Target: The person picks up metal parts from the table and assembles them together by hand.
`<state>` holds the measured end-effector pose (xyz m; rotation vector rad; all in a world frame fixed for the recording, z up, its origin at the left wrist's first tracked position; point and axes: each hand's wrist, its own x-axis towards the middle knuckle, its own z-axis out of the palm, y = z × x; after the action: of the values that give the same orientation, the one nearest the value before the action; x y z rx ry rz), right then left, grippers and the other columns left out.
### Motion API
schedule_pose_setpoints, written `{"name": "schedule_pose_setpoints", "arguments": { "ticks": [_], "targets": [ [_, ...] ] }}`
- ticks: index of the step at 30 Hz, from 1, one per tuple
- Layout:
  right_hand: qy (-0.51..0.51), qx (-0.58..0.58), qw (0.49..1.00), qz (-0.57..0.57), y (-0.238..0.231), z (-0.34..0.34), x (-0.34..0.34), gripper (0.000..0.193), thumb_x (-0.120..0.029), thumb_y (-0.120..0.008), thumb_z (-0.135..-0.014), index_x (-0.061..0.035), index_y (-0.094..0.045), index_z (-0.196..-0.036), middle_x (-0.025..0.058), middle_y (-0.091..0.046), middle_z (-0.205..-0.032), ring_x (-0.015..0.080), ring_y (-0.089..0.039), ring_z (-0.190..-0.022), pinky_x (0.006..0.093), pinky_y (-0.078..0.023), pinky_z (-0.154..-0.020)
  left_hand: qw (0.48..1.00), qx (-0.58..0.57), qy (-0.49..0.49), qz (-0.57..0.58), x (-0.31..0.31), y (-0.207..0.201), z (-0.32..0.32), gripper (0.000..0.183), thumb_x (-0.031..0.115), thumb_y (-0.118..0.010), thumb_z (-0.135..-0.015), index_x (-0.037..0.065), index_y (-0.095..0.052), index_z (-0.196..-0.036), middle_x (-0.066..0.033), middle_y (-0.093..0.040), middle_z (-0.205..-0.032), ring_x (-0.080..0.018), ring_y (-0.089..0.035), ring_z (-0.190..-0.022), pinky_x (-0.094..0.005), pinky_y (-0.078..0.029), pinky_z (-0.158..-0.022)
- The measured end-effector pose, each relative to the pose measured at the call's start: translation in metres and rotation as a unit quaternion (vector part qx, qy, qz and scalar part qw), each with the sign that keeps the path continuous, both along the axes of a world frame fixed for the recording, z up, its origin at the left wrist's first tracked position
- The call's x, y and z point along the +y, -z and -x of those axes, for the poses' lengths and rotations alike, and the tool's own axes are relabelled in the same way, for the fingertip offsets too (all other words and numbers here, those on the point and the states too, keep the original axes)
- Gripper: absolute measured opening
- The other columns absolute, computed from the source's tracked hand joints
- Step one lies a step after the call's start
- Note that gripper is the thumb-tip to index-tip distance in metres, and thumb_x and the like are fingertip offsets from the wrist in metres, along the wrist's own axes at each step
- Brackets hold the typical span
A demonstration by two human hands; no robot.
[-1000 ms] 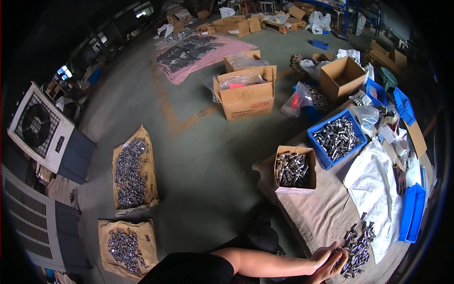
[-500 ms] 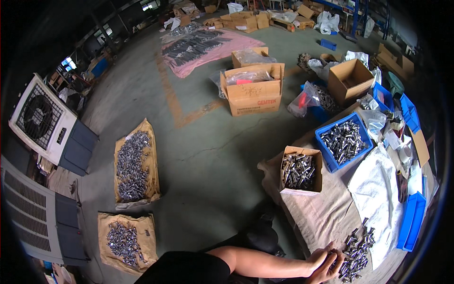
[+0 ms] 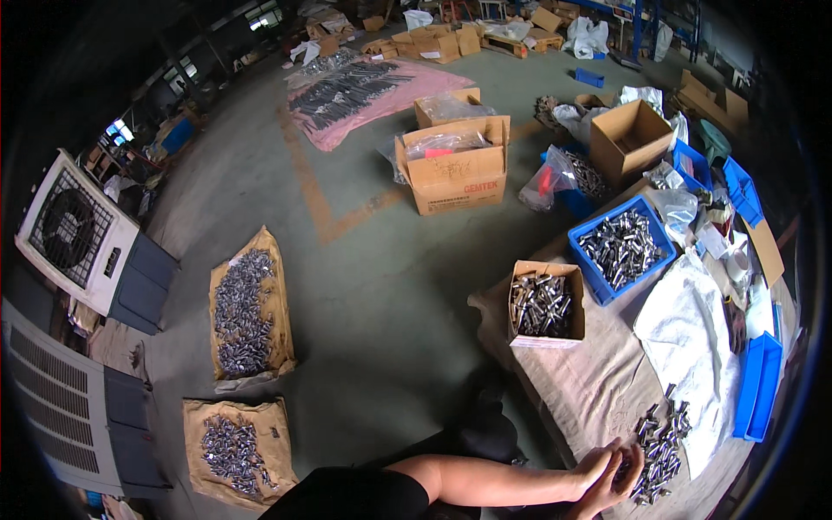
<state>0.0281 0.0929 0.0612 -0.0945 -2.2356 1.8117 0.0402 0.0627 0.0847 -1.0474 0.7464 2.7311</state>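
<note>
At the cloth-covered table's near edge, my left hand and my right hand are held together, fingers curled in toward each other. Something dark shows between them, too small and shaded to name. Right beside my fingers lies a loose pile of short, shiny, bolt-like metal pieces. Farther along the table stand a small open cardboard box and a blue plastic bin, each filled with similar metal pieces.
A white woven sack and a long blue tray lie on the right. Two brown sheets with metal parts rest on the floor at left, near an air cooler. Large cartons stand ahead.
My hands stay together and have shifted slightly right along the pile's edge. The whole view has turned a little.
</note>
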Motion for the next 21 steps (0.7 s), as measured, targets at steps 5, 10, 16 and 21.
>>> {"name": "schedule_pose_setpoints", "arguments": {
  "ticks": [5,10,16,21],
  "targets": [
    [-0.094,0.074,0.988,-0.099,-0.020,-0.001,0.015,0.014,0.009,-0.049,-0.080,0.0027,-0.054,-0.092,0.0052,-0.055,-0.085,0.0164,-0.051,-0.081,0.0241,-0.040,-0.076,1.000,-0.012,0.023,0.011,-0.001,0.005,0.000,0.027,0.024,-0.044,-0.082,0.004,-0.061,-0.087,-0.0132,-0.062,-0.084,-0.0211,-0.057,-0.078,-0.0355,-0.045,-0.067],
    [-0.154,0.155,0.956,-0.198,-0.035,-0.010,0.014,0.011,0.002,-0.051,-0.078,0.0028,-0.056,-0.088,0.0131,-0.057,-0.084,0.0262,-0.054,-0.081,0.0351,-0.041,-0.076,0.998,0.000,0.055,0.031,-0.002,0.010,0.002,0.026,0.024,-0.044,-0.082,0.004,-0.061,-0.086,-0.0131,-0.062,-0.084,-0.0212,-0.057,-0.078,-0.0355,-0.045,-0.067],
    [-0.157,0.179,0.931,-0.276,-0.029,-0.008,0.023,0.016,0.002,-0.045,-0.082,0.0029,-0.056,-0.094,0.0132,-0.058,-0.089,0.0236,-0.056,-0.084,0.0318,-0.043,-0.077,0.998,-0.001,0.050,0.042,-0.003,0.010,0.000,0.026,0.024,-0.044,-0.081,0.004,-0.061,-0.086,-0.0131,-0.062,-0.084,-0.0214,-0.057,-0.078,-0.0354,-0.045,-0.067],
    [-0.142,0.195,0.936,-0.257,-0.016,-0.007,0.022,0.021,0.008,-0.046,-0.080,0.0045,-0.056,-0.097,0.0122,-0.060,-0.092,0.0211,-0.056,-0.086,0.0292,-0.044,-0.078,0.998,-0.019,0.048,0.047,-0.005,0.009,0.004,0.026,0.023,-0.044,-0.081,0.004,-0.061,-0.085,-0.0130,-0.062,-0.084,-0.0215,-0.057,-0.078,-0.0354,-0.045,-0.067]
  ]
}}
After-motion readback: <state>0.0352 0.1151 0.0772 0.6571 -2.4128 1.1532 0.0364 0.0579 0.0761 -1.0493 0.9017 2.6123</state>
